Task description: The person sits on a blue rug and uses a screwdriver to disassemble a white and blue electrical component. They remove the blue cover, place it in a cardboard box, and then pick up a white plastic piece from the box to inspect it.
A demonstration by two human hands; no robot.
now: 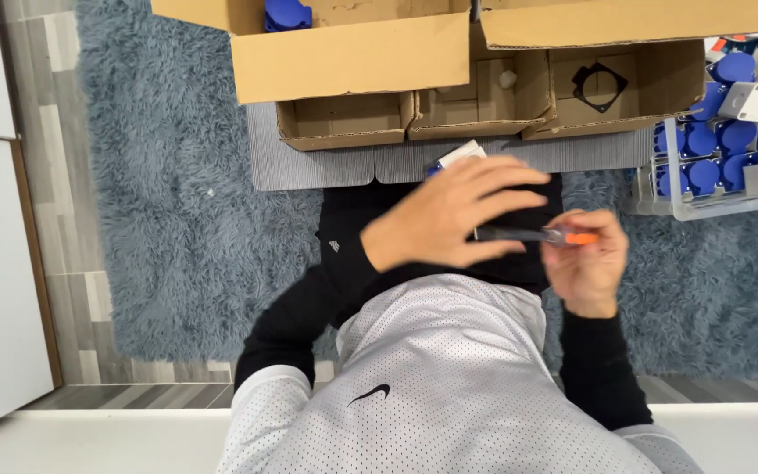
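- Right hand (585, 263) pinches a slim dark tool with an orange end (532, 234), thumb and fingers closed around the orange part; it looks like a small screwdriver or pen-like tool, though the exact kind cannot be told.
- Left hand (449, 215) lies across the tool's dark end, fingers stretched flat and pointing to the right, blurred; whether it actually grips anything cannot be told.
- Just beyond the left hand's fingers, a small white and blue part (456, 156) peeks out, mostly hidden by the hand.
- Both hands hover over the person's lap, above black trousers and a white mesh jersey (449, 377) worn over black sleeves.
- Ahead of the hands, a grey ribbed mat (309, 167) lies on a shaggy blue-grey rug (177, 202).
- Three small open cardboard trays (344, 118) sit side by side on the mat; the right one holds a flat black square frame with a round hole (599, 85).
- A larger cardboard box (348, 53) stands behind them, with a blue round part (287, 13) showing inside.
- To the right, a clear plastic bin (673, 189) holds many blue round parts with white housings (730, 140).
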